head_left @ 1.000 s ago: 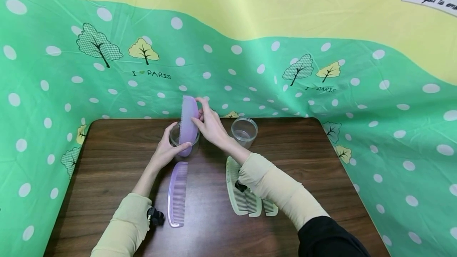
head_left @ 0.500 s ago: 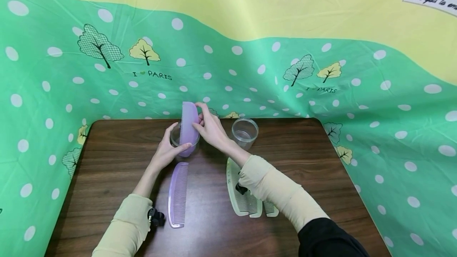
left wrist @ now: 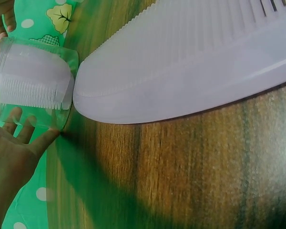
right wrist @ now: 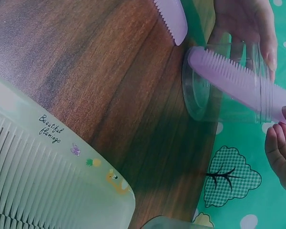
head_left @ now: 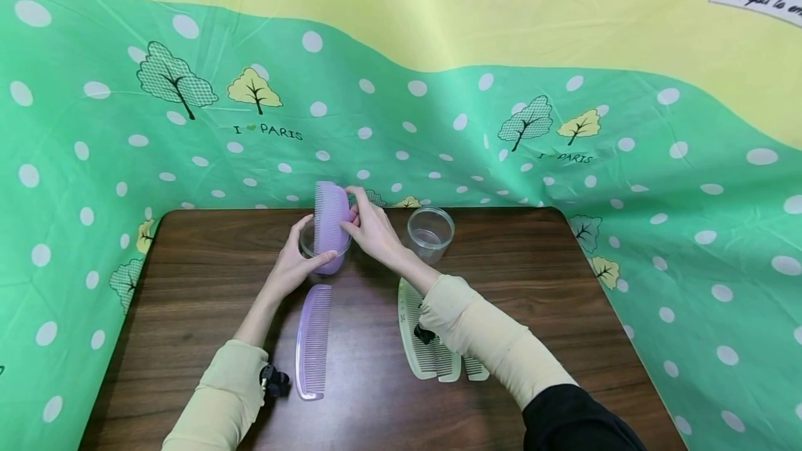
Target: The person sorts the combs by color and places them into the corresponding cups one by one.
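My left hand point(head_left: 293, 261) grips a clear plastic jar point(right wrist: 194, 102) near the back of the table, thumb across its front and fingers round the far side. Inside it a purple comb point(head_left: 331, 225) stands tilted, its lower end near the jar's bottom and its upper part above the rim. My right hand point(head_left: 374, 230) pinches that comb by its smooth back edge between thumb and fingers. A second purple comb point(head_left: 311, 343) lies on the table in front of the jar, teeth to the right; it looms large in the left wrist view.
Another clear jar point(head_left: 430, 236) stands to the right, with nothing seen in it. Several pale green combs point(head_left: 413, 339) lie overlapping under my right forearm, partly hidden. The brown wooden table point(head_left: 532, 284) ends at a green and yellow patterned cloth point(head_left: 401, 117).
My right hand has lowered the purple comb further into the jar and turned it slightly, so its teeth show more. My left hand has stayed on the jar.
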The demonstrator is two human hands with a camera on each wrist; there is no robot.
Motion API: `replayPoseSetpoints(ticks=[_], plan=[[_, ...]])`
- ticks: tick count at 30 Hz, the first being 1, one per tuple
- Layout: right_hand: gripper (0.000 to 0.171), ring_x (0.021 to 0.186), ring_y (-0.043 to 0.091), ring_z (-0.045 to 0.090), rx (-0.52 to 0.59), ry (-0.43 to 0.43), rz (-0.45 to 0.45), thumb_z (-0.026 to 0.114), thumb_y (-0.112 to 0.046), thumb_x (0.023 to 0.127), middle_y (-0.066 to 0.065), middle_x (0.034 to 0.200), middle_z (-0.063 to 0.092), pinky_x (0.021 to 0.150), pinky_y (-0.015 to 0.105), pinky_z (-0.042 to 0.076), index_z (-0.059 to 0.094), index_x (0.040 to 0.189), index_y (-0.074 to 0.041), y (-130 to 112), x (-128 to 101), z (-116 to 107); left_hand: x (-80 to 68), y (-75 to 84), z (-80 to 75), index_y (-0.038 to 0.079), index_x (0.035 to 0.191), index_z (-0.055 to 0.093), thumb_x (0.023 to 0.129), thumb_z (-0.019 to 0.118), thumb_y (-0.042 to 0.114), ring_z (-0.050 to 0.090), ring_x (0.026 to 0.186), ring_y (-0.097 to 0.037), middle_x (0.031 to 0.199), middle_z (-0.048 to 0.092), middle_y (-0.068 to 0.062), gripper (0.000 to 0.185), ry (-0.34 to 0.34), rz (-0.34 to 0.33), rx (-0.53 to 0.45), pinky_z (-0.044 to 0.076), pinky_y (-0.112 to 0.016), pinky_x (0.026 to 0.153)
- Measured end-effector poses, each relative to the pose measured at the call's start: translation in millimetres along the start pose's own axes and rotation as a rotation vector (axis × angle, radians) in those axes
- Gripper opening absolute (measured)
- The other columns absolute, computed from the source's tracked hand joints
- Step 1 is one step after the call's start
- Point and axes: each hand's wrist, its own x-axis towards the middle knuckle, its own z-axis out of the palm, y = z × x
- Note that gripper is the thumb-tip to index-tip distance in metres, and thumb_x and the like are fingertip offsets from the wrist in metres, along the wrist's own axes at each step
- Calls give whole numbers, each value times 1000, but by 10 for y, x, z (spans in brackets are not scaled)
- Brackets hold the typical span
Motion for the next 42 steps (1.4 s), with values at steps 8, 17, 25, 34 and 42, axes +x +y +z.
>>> replayPoseSetpoints(ticks=[8,17,25,34,42], plan=[[50,79,15,64,13,-27,57,69,-13,98,5,94,69,73,27,53,48,143,-12,35,-18,-22,-1,-9,-1,36,162,19,86,81,48,35,150,-37,168,29,-11,99,7,4,-5,28,-63,121],[50,79,14,65,43,-30,44,69,-11,97,5,94,69,74,27,53,51,144,-7,92,-66,-14,-1,-5,3,35,162,20,86,82,46,34,150,-35,167,30,-11,98,14,10,-4,28,-62,121],[49,82,14,65,81,-7,72,68,-13,98,5,97,67,76,28,54,51,144,-9,88,-151,-31,-9,14,-2,34,163,18,86,81,47,31,152,-35,168,28,-12,101,6,7,-3,27,-63,122],[32,86,13,63,103,64,106,70,-16,97,5,101,60,79,25,54,55,125,-13,-47,-401,-13,-8,5,0,35,162,19,86,82,47,31,152,-35,168,29,-13,99,16,4,3,27,-61,122],[20,87,12,60,120,26,125,69,-17,97,3,99,60,79,23,53,54,109,-12,-143,-591,15,3,-11,5,36,162,19,87,81,45,32,152,-38,168,30,-14,98,19,11,13,27,-62,123]])
